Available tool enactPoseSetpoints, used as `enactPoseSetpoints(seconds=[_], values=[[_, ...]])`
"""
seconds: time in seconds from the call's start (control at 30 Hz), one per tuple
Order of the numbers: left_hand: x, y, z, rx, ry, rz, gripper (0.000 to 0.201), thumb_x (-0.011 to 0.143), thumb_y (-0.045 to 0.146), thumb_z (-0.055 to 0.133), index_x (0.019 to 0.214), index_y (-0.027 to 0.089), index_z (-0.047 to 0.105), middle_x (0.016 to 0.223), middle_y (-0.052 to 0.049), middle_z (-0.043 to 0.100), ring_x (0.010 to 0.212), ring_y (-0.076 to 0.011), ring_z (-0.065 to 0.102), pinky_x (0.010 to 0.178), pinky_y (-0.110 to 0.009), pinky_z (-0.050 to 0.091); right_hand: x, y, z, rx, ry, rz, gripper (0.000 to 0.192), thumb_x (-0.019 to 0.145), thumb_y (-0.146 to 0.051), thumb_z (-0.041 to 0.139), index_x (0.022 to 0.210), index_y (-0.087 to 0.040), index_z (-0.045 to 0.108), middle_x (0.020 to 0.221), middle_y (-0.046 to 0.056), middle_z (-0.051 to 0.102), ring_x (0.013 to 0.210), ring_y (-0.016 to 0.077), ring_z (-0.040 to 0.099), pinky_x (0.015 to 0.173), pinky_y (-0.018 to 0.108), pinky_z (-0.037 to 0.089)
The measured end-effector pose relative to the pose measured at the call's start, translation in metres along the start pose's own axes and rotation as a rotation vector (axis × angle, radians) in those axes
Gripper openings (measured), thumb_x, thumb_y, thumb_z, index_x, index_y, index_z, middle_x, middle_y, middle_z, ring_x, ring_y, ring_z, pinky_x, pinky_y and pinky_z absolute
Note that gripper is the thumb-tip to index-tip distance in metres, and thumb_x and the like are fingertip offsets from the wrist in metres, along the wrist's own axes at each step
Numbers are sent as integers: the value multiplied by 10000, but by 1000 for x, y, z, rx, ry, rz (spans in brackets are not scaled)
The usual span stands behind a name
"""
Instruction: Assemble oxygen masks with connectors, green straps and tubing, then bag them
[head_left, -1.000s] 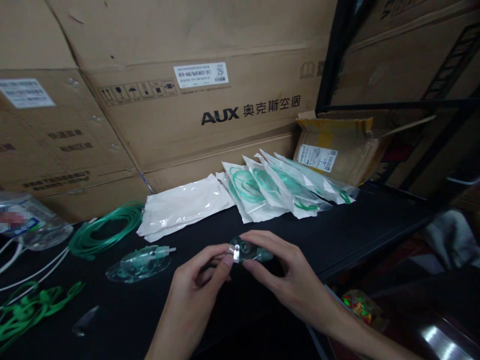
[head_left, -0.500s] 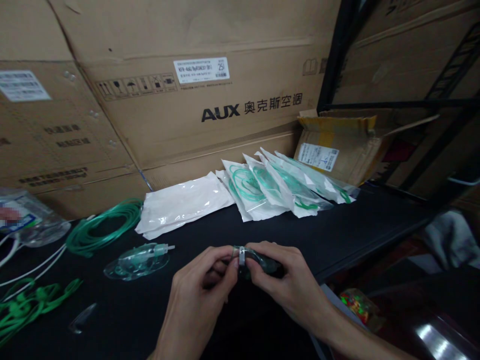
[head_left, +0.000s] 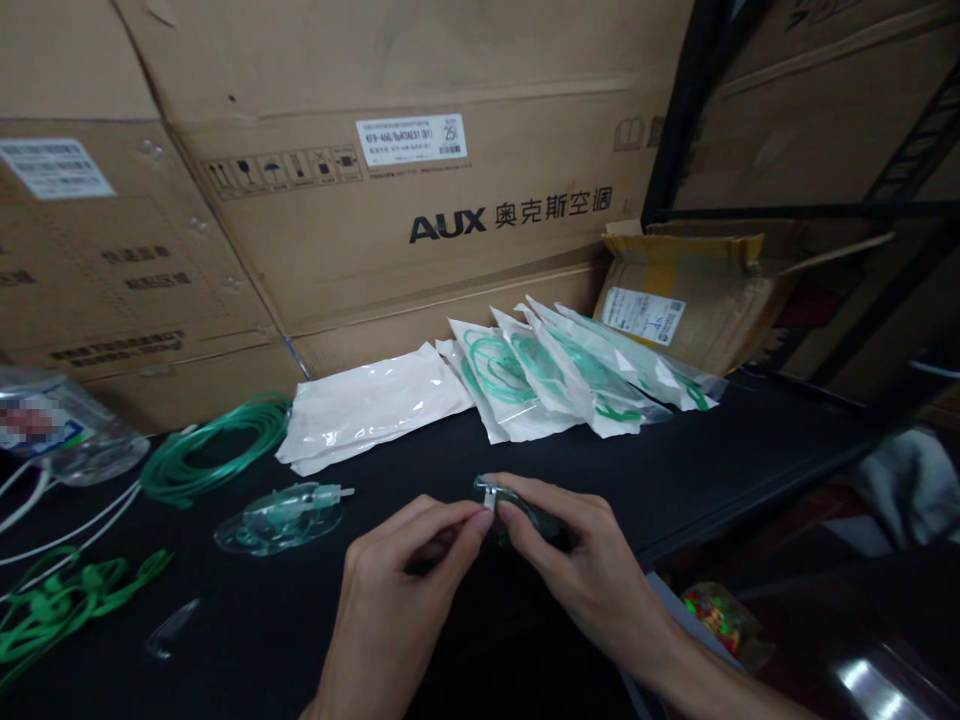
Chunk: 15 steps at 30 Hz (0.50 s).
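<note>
L hand (head_left: 420, 575): pinching pale strip (head_left: 489, 497); R hand (head_left: 581, 550): gripping clear mask (head_left: 534, 517), right of loose mask (head_left: 281, 520); prob. at strip-adjusting step; for next move, need steady R hold

Dim, slightly blurred — glints on white packets (head_left: 375, 405)

Clear, glossy plastic was seen in the held piece (head_left: 481, 486), its strip (head_left: 490, 497) being metal-looking. Smooth, shiny plastic was shown by the tubing (head_left: 169, 480), matt cardboard by the large box (head_left: 315, 250).
</note>
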<state>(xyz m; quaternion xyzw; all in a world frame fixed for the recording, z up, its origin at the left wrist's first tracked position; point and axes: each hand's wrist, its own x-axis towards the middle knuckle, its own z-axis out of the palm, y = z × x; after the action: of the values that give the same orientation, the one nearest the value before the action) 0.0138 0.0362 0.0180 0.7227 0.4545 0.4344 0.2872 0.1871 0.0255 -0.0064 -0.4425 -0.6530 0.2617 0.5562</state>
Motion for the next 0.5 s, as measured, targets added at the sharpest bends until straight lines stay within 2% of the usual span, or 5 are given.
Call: enactPoseSetpoints(seconds=[0.17, 0.33, 0.5], values=[[-1, -2, 4, -194, -10, -148, 130, 839, 330, 729, 833, 221, 799, 664, 7, 653, 541, -116, 634, 511, -179, 524, -2, 0, 3, -11, 9, -4, 299, 925, -208, 624, 1181, -295, 751, 1126, 31, 784, 983, 225, 754, 908, 358, 569], [-2, 0, 12, -342, 8, -306, 190, 807, 365, 750, 851, 181, 775, 712, -5, 664, 478, -113, 624, 438, -193, 524, -3, -1, 5, -24, 16, 32, 320, 919, -198, 615, 1197, -285, 746, 1022, 23, 801, 883, 218, 747, 823, 355, 561], [0, 1, 14, -378, 24, -308, 198, 791, 368, 766, 854, 181, 761, 726, 7, 639, 493, -116, 640, 449, -195, 537, 0, 0, 4, 152, 15, 143, 279, 911, -268, 647, 1165, -249, 762, 1015, 28, 794, 879, 214, 730, 771, 324, 575]])
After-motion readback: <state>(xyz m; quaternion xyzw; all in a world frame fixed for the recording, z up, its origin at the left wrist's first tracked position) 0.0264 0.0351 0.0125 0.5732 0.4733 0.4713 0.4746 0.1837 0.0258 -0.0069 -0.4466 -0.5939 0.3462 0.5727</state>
